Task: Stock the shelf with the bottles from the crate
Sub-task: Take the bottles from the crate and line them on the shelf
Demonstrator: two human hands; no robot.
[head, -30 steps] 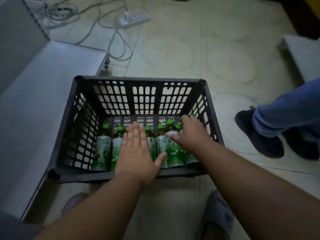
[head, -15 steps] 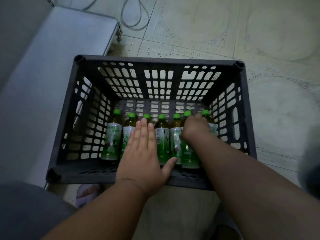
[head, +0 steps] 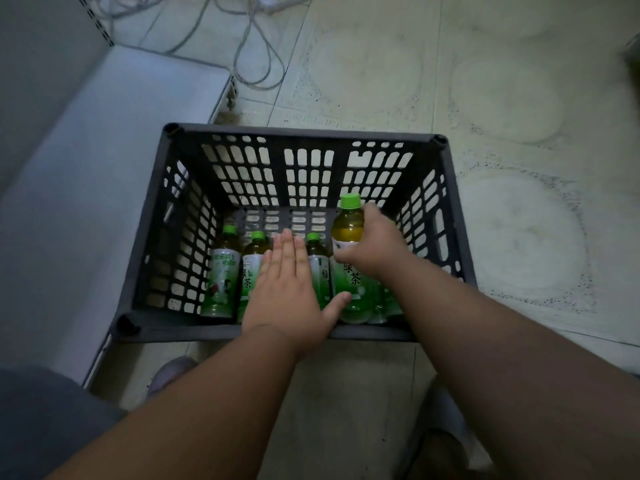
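Bottles of green tea stand in a row along the near wall of the dark slatted crate (head: 311, 133) at centre frame. Our right hand (head: 372, 245) has its fingers curled round one bottle (head: 348, 233), which sits higher than its neighbours, green cap near the crate's far wall. Our left hand (head: 289, 289) lies flat, fingers straight and together, over the other bottles (head: 223, 271) in the row, thumb spread toward the raised one; it grips nothing. We cannot tell whether the palm actually presses on the caps. The white shelf (head: 114, 150) runs down the left of the frame, just beside the crate. To do this step well, we judge the bottle should come straight up until its base passes the rim, the flat hand keeping the rest from tipping, before we swing it left. White cables (head: 256, 57) trail over the tiled floor (head: 485, 98) at the top.
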